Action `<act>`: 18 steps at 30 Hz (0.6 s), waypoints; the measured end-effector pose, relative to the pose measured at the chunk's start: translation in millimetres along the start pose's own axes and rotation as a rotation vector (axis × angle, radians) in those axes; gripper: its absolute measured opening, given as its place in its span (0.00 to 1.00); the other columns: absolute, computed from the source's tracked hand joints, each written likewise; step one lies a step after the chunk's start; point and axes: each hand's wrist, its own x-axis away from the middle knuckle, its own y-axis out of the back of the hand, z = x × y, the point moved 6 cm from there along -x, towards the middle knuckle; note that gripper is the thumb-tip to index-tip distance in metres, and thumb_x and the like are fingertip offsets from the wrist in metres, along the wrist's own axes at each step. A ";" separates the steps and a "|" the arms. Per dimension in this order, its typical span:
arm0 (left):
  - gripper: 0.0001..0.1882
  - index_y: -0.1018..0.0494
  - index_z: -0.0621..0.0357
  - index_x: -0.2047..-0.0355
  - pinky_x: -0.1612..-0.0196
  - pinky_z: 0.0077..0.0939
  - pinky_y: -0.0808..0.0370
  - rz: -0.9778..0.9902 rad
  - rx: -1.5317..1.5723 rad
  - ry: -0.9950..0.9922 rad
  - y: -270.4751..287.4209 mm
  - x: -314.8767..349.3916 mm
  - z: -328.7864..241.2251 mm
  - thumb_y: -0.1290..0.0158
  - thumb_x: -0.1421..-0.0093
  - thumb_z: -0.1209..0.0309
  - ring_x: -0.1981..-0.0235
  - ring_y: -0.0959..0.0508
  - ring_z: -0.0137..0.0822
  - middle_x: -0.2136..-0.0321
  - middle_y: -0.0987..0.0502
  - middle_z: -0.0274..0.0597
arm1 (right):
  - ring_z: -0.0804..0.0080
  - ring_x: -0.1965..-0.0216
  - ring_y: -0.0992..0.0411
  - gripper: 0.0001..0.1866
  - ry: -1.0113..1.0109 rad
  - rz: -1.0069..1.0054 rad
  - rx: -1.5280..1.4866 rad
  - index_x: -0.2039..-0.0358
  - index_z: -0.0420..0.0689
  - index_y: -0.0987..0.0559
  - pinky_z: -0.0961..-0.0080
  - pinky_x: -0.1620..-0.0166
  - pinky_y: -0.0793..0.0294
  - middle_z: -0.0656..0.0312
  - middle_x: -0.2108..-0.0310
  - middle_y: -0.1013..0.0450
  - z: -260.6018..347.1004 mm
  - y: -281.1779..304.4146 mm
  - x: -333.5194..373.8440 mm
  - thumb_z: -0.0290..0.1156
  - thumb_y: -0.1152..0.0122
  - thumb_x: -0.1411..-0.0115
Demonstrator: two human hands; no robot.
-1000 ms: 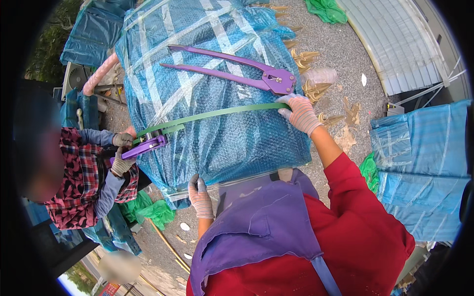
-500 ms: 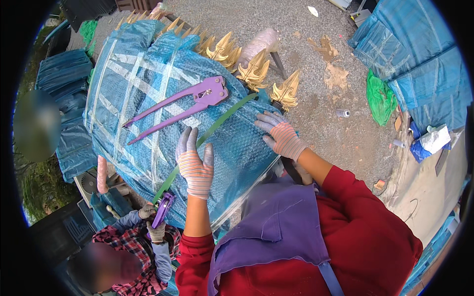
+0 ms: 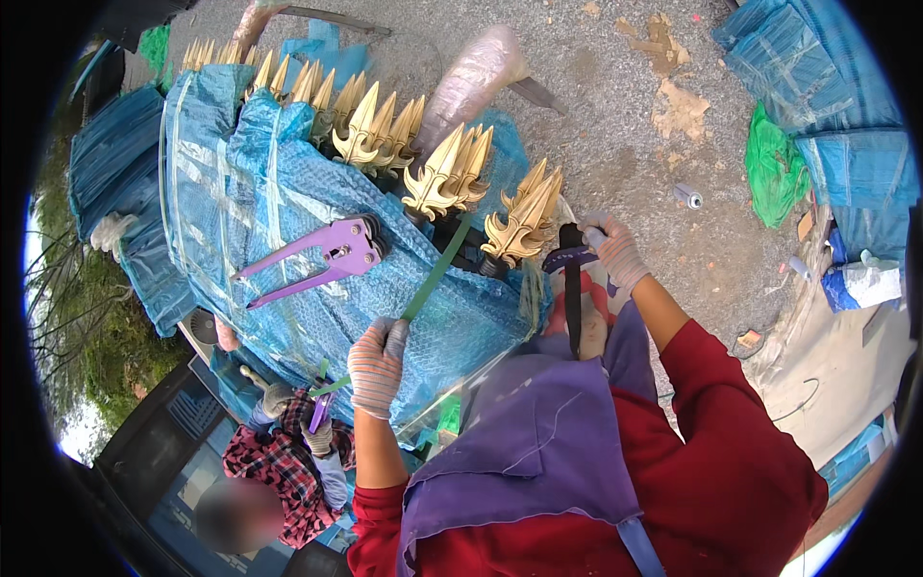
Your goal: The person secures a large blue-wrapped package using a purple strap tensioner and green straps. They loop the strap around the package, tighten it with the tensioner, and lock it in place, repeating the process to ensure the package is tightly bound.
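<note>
My left hand (image 3: 377, 367), in a striped glove, is closed around a green strap (image 3: 438, 271) that runs over a bundle in blue bubble wrap (image 3: 317, 327). My right hand (image 3: 618, 254), gloved alike, is off the bundle to the right, beside the gold spearhead finials (image 3: 519, 223). Its fingers are curled; what they hold, if anything, is hidden. On the wrap to the left lies a purple strapping tool (image 3: 322, 258) with long handles. At the lower left a co-worker's gloved hands (image 3: 317, 438) are at a smaller purple tool (image 3: 320, 412) near the strap's other end.
Several rows of gold finials stick out along the bundle's far edge. A plastic-wrapped pole (image 3: 473, 85) stands beyond. On the gravel ground (image 3: 615, 125) lie a can (image 3: 687, 196) and a green plastic bag (image 3: 775, 168). More blue-wrapped bundles (image 3: 803, 67) are at the right.
My left hand has gone from lying open on the wrap to gripping the strap. My right hand has left the wrap, moving right and curling. The view has shifted, showing more finials.
</note>
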 end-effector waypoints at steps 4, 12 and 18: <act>0.10 0.24 0.61 0.68 0.72 0.31 0.30 0.079 0.102 0.089 4.4 4.0 5.9 0.45 0.37 0.67 0.80 0.29 0.37 0.78 0.23 0.47 | 0.70 0.71 0.24 0.10 -0.100 0.100 0.198 0.59 0.47 0.21 0.72 0.65 0.25 0.56 0.70 0.23 -22.7 -2.3 -38.5 0.32 0.45 0.39; 0.14 0.24 0.61 0.68 0.73 0.22 0.37 0.063 0.360 0.349 0.9 22.4 40.2 0.46 0.34 0.62 0.77 0.39 0.22 0.80 0.30 0.29 | 0.76 0.70 0.25 0.12 -0.382 -0.005 -0.296 0.56 0.43 0.22 0.79 0.65 0.24 0.62 0.68 0.22 -39.3 -6.9 -91.5 0.32 0.46 0.37; 0.14 0.24 0.61 0.68 0.73 0.23 0.35 0.053 0.308 0.361 -10.0 31.7 45.4 0.46 0.34 0.62 0.78 0.38 0.23 0.81 0.29 0.32 | 0.73 0.68 0.25 0.08 0.387 -0.314 -0.078 0.58 0.44 0.22 0.76 0.64 0.25 0.62 0.66 0.24 42.6 38.9 -104.8 0.25 0.47 0.37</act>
